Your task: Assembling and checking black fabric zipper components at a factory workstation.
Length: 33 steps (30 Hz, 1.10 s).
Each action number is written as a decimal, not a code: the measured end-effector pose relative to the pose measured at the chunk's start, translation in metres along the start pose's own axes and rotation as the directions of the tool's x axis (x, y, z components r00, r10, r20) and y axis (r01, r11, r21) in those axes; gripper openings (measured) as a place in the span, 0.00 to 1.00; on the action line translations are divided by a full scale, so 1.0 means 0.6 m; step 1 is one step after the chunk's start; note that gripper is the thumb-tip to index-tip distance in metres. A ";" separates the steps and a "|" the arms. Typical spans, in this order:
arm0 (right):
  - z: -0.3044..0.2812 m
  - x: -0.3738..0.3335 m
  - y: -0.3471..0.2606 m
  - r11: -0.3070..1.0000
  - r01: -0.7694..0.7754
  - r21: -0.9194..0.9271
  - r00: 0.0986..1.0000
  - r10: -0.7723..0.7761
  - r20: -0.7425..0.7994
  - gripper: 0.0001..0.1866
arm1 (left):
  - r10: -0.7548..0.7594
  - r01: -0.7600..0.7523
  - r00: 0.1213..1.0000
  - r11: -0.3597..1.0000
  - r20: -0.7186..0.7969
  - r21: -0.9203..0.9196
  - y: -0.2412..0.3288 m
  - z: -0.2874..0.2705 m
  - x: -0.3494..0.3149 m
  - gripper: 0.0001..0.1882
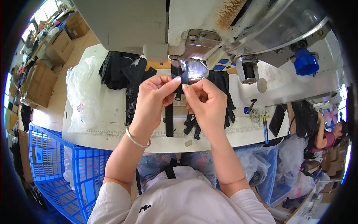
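Well left of the left hand, a clear plastic bag lies on the white table; nearer that hand, black strips are heaped. The left hand has its thumb and fingers pinched on a dark strip, which sits between the two hands, just beside the machine's shiny metal part. The right hand, close against the left, is pinched at the strip's near edge. Good handling here would mean keeping the strip flat with light, even tension, and both thumbs clear of the metal. Right of the right hand hang more strips; farther off lie blue-handled snips.
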State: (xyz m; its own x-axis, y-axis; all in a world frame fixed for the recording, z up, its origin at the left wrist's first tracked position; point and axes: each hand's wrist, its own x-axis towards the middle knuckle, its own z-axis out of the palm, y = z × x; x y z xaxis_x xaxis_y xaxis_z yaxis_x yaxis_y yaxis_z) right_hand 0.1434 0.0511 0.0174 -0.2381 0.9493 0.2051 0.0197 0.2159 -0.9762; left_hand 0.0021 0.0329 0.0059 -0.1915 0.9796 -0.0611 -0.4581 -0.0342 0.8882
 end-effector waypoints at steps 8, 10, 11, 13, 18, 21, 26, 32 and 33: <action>-0.012 -0.040 0.012 0.955 0.099 -0.280 0.994 -0.108 -0.017 0.09 | 0.048 -0.048 0.996 0.999 -0.080 -0.007 0.020 0.008 0.052 0.05; -0.024 -0.070 0.030 0.975 0.024 -0.221 1.000 -0.027 -0.009 0.08 | 0.118 -0.118 0.991 0.993 -0.067 0.006 0.022 0.010 0.058 0.06; -0.031 -0.085 0.043 0.975 0.021 -0.220 1.000 -0.023 -0.010 0.08 | 0.114 -0.114 0.991 0.993 -0.067 0.006 0.023 0.009 0.060 0.06; -0.050 -0.107 0.067 0.983 -0.101 -0.155 0.995 0.100 -0.011 0.06 | 0.109 -0.110 0.994 0.994 -0.031 -0.007 0.022 0.005 0.063 0.07; -0.098 -0.109 0.109 0.979 -0.152 -0.136 0.977 0.129 -0.167 0.10 | 0.132 -0.132 0.991 0.991 -0.027 -0.006 0.018 -0.001 0.070 0.05; -0.103 -0.092 0.113 0.828 0.026 -0.559 0.985 -0.118 -0.129 0.09 | 0.265 -0.263 0.964 0.962 -0.026 0.068 0.019 -0.005 0.065 0.04; -0.099 -0.085 0.149 0.401 0.175 -0.899 0.974 -0.204 0.099 0.18 | 0.343 -0.248 0.915 0.895 -0.214 0.372 0.038 -0.047 0.018 0.08; -0.098 -0.077 0.128 0.581 0.141 -0.802 0.981 -0.192 0.034 0.19 | 0.375 -0.025 0.906 0.512 -0.197 0.859 -0.012 -0.166 -0.016 0.12; -0.098 -0.076 0.118 0.700 0.085 -0.709 0.988 -0.149 -0.030 0.18 | 0.496 -0.075 0.855 0.407 -0.151 0.910 -0.018 -0.174 -0.017 0.13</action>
State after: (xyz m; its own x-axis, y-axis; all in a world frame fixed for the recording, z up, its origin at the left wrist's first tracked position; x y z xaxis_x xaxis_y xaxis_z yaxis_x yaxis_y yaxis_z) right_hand 0.2126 0.0365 -0.0571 -0.2096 0.9128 0.3506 0.6822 0.3934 -0.6163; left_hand -0.0818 0.0027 -0.0508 -0.5222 0.7908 0.3194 0.6181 0.0929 0.7806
